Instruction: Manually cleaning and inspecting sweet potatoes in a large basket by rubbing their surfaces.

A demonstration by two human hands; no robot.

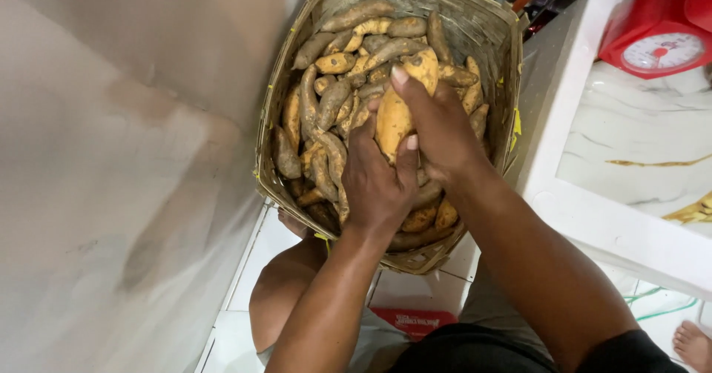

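A large orange-yellow sweet potato [393,117] is held over a woven bamboo basket [276,132] full of several dirty sweet potatoes [334,98]. My left hand [374,184] grips the tuber's lower end from below, thumb against its side. Over the upper half wraps my right hand [437,124], its thumb pressed near the tuber's top. Both hands are over the middle of the basket.
A pale wall [111,173] runs along the left, touching the basket. To the right stands a white marble-topped table [593,217] with a red kitchen scale [656,35] at its far corner. White floor tiles [411,288], my bare knee [278,291] and a bare foot [693,343] show below.
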